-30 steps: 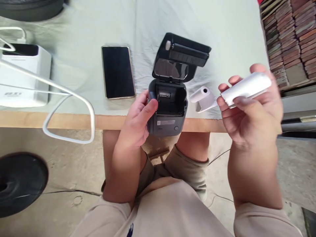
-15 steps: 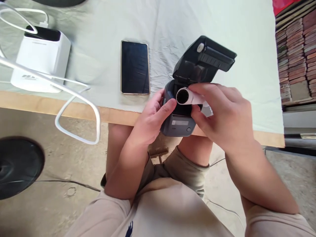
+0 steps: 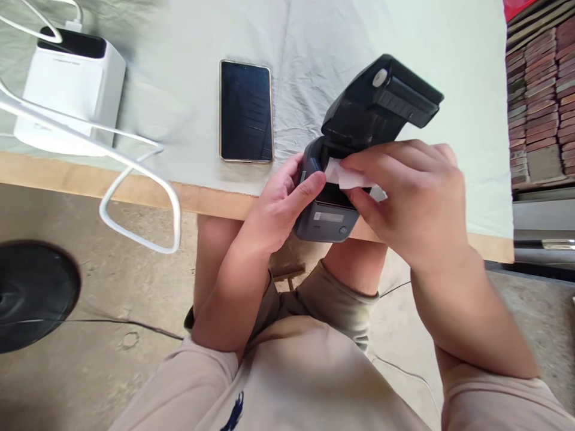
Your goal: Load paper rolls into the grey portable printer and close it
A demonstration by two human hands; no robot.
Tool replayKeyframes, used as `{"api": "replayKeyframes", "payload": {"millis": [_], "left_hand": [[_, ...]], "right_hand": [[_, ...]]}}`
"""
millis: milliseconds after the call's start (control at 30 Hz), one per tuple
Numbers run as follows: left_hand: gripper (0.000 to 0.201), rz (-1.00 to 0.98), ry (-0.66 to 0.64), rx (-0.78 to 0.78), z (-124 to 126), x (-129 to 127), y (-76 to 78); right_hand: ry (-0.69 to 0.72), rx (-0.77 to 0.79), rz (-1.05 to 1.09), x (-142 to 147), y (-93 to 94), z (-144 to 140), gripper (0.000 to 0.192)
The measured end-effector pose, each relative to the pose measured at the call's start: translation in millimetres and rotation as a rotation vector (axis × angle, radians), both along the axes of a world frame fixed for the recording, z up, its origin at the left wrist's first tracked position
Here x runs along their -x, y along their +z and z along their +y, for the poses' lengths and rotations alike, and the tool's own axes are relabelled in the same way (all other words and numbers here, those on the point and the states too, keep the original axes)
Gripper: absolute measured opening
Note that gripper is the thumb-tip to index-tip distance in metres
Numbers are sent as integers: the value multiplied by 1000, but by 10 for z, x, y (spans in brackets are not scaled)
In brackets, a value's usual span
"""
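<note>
The left hand (image 3: pixel 278 206) cups the left wall of the small dark grey plastic printer (image 3: pixel 326 218), thumb curled on its rim. Its black hinged lid (image 3: pixel 381 105) stands open behind. Between the hands, the white paper roll (image 3: pixel 344 176) lies crosswise over the open bay, pinched from the right by the right hand's (image 3: pixel 413 197) fingertips.
</note>
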State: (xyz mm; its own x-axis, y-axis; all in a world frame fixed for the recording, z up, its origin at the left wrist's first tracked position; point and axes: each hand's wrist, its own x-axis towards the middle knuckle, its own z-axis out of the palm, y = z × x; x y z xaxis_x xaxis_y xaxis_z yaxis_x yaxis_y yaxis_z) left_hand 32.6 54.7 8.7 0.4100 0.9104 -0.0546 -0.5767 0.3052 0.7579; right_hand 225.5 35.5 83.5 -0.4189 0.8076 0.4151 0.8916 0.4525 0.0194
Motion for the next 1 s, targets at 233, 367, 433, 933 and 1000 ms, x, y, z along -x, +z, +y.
{"api": "replayKeyframes", "payload": {"millis": [233,367,433,933,1000], "left_hand": [[27,-29,43,84,3,-34,30],[37,-65,42,79,15,-30,13],[47,-59,38,64,11,-12,11],[103,141,81,43,-27,75,-21],[118,125,95,36,-33,79,-41]], "right_hand": [[123,-163,229,89,-75,-73,17],[158,-230,349,178,-81,-171,23],[172,-214,354,201,-106,-221,24],[57,35,974,-109,-330,234,52],[68,104,1046,-87,-354,293,60]]}}
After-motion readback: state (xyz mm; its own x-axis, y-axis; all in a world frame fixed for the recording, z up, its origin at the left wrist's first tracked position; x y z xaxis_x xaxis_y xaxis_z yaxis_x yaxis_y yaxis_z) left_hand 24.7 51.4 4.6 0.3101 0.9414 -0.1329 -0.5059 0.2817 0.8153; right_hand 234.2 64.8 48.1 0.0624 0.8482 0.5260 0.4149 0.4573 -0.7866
